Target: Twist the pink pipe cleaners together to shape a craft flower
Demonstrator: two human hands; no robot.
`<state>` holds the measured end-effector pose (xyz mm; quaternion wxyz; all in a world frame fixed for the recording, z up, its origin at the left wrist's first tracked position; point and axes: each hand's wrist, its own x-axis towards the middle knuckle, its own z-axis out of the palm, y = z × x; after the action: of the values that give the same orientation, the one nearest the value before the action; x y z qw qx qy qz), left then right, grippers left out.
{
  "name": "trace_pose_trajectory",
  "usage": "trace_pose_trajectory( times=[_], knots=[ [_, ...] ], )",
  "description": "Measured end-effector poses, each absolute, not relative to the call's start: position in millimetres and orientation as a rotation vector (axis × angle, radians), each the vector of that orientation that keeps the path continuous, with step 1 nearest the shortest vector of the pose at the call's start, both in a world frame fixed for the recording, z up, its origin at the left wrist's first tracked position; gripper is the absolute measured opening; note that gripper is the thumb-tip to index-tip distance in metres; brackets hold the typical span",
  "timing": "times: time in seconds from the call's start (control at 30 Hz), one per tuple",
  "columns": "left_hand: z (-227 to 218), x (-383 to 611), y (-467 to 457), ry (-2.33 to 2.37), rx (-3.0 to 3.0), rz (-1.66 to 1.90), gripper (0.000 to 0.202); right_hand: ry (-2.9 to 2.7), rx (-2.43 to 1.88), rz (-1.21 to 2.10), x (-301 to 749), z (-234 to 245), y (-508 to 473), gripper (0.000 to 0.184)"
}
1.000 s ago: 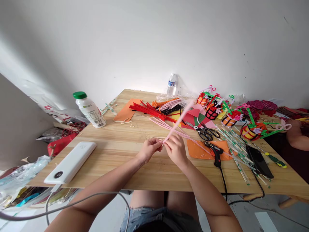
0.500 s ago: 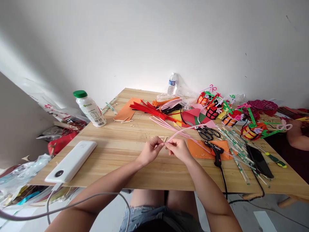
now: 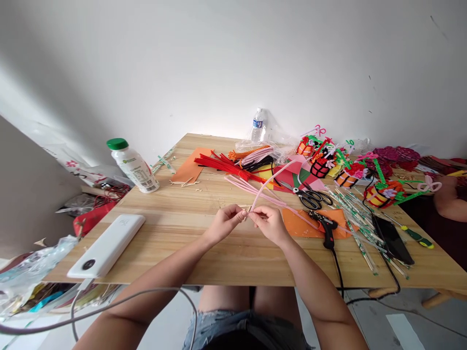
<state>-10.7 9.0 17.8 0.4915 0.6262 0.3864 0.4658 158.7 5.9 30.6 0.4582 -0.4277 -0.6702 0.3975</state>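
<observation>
Illumination: bright, diffuse daylight. Glare whitens the wall (image 3: 219, 116) above the far bench (image 3: 204, 257) edge; its upper left falls into soft shadow. Left hand (image 3: 226, 224), right hand (image 3: 269, 226) and the pinched pink pipe cleaner (image 3: 260, 192) render sharp. Wide-angle distortion bows the bench edges.

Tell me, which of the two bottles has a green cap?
The opaque white bottle on the left. The clear water bottle farther back carries a blue label and no green.
</observation>
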Motion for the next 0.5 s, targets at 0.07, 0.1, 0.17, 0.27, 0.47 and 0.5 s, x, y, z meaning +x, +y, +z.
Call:
trace_pose_trajectory(
  times=[0.07, 0.1, 0.17, 0.27, 0.47, 0.5],
  knots=[
    [16.6, -9.6, 10.8, 0.915, 1.306, 0.999, 0.044, -1.769, -1.023, 0.737, 156.6, 30.9, 4.3, 0.019],
    [15.9, -9.3, 11.5, 0.891, 1.222, 0.965, 0.045, -1.812, -1.006, 0.659, 156.2, 30.7, 4.2, 0.019],
    [14.6, -9.2, 12.6, 0.856, 1.110, 0.960, 0.043, -1.849, -0.999, 0.605, 156.2, 29.4, 4.8, 0.018],
    [14.6, -10.9, 13.7, 0.858, 1.178, 1.021, 0.038, -1.768, -1.038, 0.803, 157.1, 27.1, 6.7, 0.017],
    [22.5, -17.3, 11.4, 0.759, 1.848, 1.244, 0.027, -1.490, -1.086, 1.497, 165.2, 33.8, 9.5, 0.028],
    [23.8, -18.0, 10.3, 0.721, 1.941, 1.258, 0.027, -1.457, -1.069, 1.604, 167.5, 36.0, 10.1, 0.029]
  ],
)
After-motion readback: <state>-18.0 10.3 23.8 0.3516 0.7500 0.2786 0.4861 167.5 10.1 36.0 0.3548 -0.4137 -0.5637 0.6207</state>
